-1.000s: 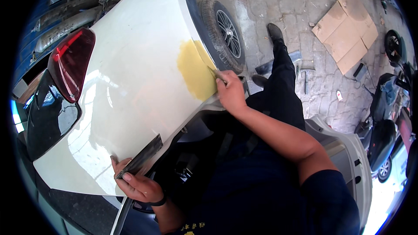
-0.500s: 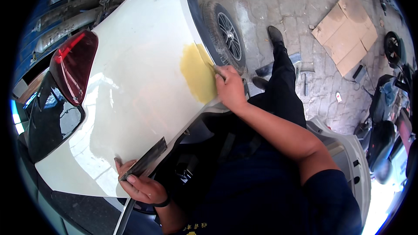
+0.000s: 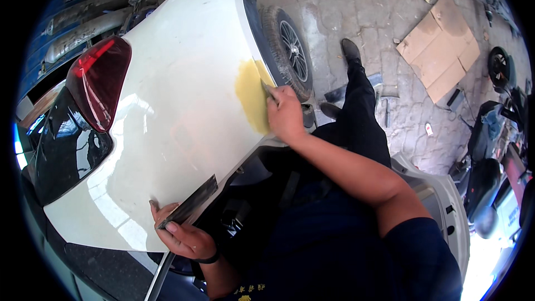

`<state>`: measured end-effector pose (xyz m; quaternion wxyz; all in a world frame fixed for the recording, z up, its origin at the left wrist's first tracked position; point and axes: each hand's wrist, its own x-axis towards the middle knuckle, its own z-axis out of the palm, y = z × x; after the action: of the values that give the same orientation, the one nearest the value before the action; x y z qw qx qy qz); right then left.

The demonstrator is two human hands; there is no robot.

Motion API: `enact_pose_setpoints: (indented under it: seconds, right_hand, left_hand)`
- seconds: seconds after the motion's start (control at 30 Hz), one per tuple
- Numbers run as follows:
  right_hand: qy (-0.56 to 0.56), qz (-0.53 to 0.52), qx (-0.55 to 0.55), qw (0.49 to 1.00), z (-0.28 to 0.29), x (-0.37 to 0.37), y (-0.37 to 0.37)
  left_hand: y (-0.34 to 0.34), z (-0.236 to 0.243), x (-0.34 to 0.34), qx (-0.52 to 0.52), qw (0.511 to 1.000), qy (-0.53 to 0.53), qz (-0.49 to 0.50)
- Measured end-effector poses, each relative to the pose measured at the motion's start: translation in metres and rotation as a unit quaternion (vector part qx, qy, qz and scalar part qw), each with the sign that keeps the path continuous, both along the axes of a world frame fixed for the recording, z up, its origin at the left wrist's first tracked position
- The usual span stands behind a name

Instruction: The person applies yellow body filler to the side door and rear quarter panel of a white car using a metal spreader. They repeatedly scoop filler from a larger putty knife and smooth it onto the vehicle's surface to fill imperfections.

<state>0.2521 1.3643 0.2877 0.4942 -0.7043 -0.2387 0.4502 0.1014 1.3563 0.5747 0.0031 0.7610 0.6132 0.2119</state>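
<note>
A patch of yellow body filler [image 3: 249,100] covers part of the white car panel [image 3: 178,61] beside the wheel arch. My right hand [image 3: 287,118] is closed round a small putty knife [image 3: 269,88], whose tip is at the patch's upper right part, near the arch edge; most of its handle is hidden in my fingers. Lower left, my left hand [image 3: 186,242] grips a dark, flat spreader blade [image 3: 194,199] by its near end. That blade slants up to the right over the panel's edge. One finger of the left hand sticks out toward the white paint.
Beyond the arch is the rear wheel [image 3: 291,47]. A red tail light [image 3: 100,83] and dark rear glass [image 3: 69,153] bound the panel on the left. An open car door [image 3: 440,200] stands behind my right arm. Flattened cardboard [image 3: 440,47] lies on the paving, with parked motorbikes [image 3: 487,156] at far right.
My right hand and the putty knife have moved a little left, from the arch edge further onto the yellow filler. The left hand keeps its hold on the spreader blade; the view has shifted slightly.
</note>
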Motion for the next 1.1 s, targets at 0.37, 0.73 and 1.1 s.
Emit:
enact_pose_setpoints:
  seconds: [0.37,0.73,1.1]
  right_hand:
    - [0.029,0.032,-0.014,0.999,-0.016,0.020,-0.078]
    - [0.051,0.033,0.003,0.998,0.017,-0.031,-0.067]
    - [0.052,-0.029,-0.001,0.998,-0.028,-0.010,-0.080]
  left_hand:
    - [-0.001,-0.001,-0.004,0.002,1.000,0.025,-0.006]
    - [-0.002,-0.004,-0.009,0.008,0.999,0.027,-0.033]
    - [-0.007,0.004,-0.036,-0.031,0.998,0.011,-0.054]
